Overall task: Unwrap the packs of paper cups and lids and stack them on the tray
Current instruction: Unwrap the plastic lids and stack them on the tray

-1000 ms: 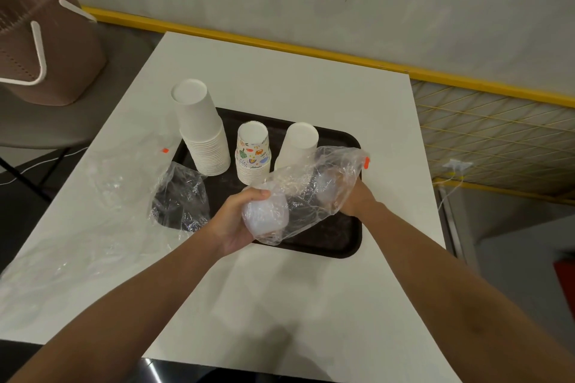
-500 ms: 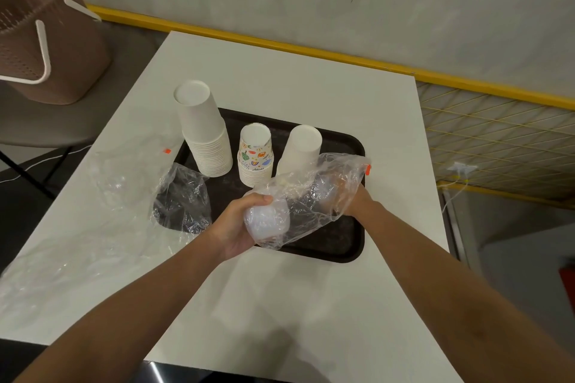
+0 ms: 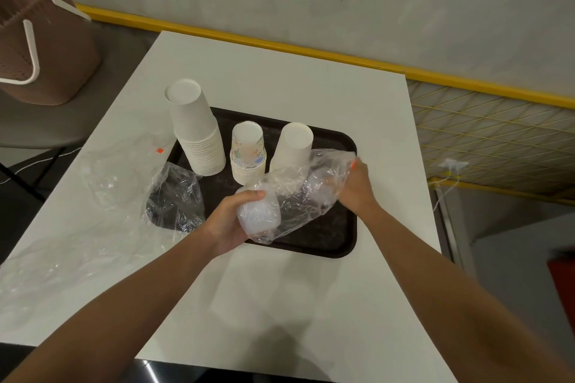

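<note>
The white table (image 3: 280,305) lies under both forearms and runs out well beyond the fingers on every side. Far off past the left fingers, away from the table, stands a brown woven basket (image 3: 40,40). A large sheet of loose clear wrap (image 3: 93,196) lies flat on the table to the left of the left hand. The black tray (image 3: 329,236) sits directly beneath both hands.

The pack of lids (image 3: 289,196) hangs above the tray between the two hands. It is a clear bag with a round translucent bundle at the end nearest the left fingers, and its slack end reaches the right fingers. The left hand (image 3: 227,224) has its fingers curled round the bundle end, thumb on top. The right hand (image 3: 354,183) grasps the slack end, its fingers closed into the plastic.

Three stacks stand upside down on the tray, beyond the fingers. A tall white cup stack (image 3: 196,130) is beyond the left hand, and a plain white stack (image 3: 294,146) stands just behind the bag. A shorter printed cup stack (image 3: 248,152) stands between them. A crumpled empty bag (image 3: 175,196) lies over the tray's corner just left of the left fingers. A small orange tag (image 3: 159,150) sits on the table beyond it.
</note>
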The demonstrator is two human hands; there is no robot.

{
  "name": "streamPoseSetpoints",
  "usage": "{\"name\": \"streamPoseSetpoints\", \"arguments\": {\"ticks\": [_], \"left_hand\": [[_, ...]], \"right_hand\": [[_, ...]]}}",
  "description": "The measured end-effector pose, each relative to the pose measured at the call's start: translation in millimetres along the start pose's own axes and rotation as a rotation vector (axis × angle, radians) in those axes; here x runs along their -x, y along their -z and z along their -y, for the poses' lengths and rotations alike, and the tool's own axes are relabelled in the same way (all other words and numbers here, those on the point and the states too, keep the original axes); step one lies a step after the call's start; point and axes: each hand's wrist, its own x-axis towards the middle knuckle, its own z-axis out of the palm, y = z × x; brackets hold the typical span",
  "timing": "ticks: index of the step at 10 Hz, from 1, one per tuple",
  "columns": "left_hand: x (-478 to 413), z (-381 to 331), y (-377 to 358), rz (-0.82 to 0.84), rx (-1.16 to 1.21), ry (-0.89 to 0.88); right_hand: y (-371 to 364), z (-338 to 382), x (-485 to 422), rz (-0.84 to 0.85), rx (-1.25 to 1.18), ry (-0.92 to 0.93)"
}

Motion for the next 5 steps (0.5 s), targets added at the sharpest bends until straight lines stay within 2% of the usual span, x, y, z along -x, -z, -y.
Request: {"name": "streamPoseSetpoints", "arguments": {"ticks": [1, 2, 3, 4, 5], "left_hand": [[4, 2, 0, -0.016, 0.002, -0.014], [7, 6, -2, -0.059, 0.026, -0.02], [12, 10, -6, -0.072, 0.003, -0.013], [16, 15, -11, -0.056, -0.076, 0.022], [20, 21, -13, -0.08, -0.134, 0.039]], "right_hand": [[22, 20, 20, -0.144, -0.23, -0.088], [29, 29, 39, 0.002, -0.43, -0.112], [26, 42, 57, 0.208, -0.406, -0.083], [15, 53, 72, 0.265, -0.372, -0.008], [7, 52, 75, 0.346, -0.289, -0.059]]}}
